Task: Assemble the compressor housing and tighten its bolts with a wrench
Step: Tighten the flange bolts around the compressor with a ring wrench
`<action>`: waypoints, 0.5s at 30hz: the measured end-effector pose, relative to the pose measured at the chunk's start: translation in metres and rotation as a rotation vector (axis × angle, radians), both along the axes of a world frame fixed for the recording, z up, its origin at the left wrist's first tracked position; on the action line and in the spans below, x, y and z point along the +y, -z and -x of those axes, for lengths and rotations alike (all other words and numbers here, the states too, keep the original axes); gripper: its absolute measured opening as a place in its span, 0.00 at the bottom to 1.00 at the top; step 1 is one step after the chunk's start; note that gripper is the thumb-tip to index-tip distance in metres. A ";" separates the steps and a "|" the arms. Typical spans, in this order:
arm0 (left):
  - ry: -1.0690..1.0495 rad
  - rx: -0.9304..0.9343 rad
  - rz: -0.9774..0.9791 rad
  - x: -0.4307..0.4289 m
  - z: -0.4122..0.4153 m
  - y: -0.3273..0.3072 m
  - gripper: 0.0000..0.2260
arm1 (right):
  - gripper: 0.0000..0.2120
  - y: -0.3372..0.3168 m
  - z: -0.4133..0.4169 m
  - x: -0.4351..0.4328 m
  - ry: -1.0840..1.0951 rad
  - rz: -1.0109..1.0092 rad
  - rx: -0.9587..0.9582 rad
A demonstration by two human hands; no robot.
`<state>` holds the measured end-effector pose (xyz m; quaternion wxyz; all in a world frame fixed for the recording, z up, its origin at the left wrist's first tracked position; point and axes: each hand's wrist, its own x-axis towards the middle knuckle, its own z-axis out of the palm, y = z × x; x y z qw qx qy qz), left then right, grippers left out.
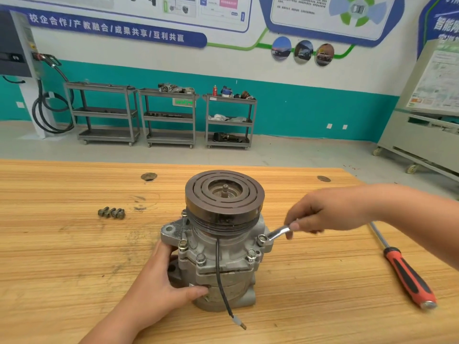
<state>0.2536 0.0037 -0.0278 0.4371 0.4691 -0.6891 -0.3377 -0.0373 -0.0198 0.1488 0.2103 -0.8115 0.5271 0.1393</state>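
Our compressor (223, 256) stands upright in the middle of the wooden table (62, 244), with its big round wheel on top; our left hand (161, 281) holds its left side low down, thumb on the front, to stop it from turning; our right hand (320, 214) grips the far end of the wrench (278, 232) with curled fingers; the wrench's ring sits on a bolt (262, 238) on the right side of the compressor, and its long handle points out to the right, away from the body; so the right hand is the near one, and we think the next swing must go round that bolt; some loose bolts (111, 213) lie well off to the left.
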 end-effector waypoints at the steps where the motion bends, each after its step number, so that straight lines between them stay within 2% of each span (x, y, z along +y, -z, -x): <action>1: 0.002 0.000 -0.001 0.000 0.000 0.000 0.39 | 0.10 0.002 0.001 0.007 0.078 -0.142 -0.092; 3: 0.000 -0.003 -0.002 0.000 0.000 0.000 0.39 | 0.09 0.011 -0.003 0.026 0.281 -0.500 -0.424; 5: 0.001 -0.004 -0.001 0.000 0.000 0.000 0.39 | 0.08 0.026 -0.013 0.049 0.453 -0.721 -0.790; 9: 0.012 0.004 -0.001 0.000 0.000 0.000 0.39 | 0.08 0.059 -0.045 0.081 0.716 -0.720 -1.359; 11: 0.018 0.002 0.001 0.001 0.000 -0.001 0.39 | 0.07 0.066 -0.051 0.086 0.706 -0.740 -1.467; 13: 0.018 0.008 0.000 0.001 0.000 -0.001 0.40 | 0.05 0.065 -0.046 0.087 0.575 -0.804 -1.409; 15: 0.019 0.008 0.000 0.001 0.000 -0.002 0.39 | 0.06 0.064 -0.034 0.087 0.491 -0.771 -1.310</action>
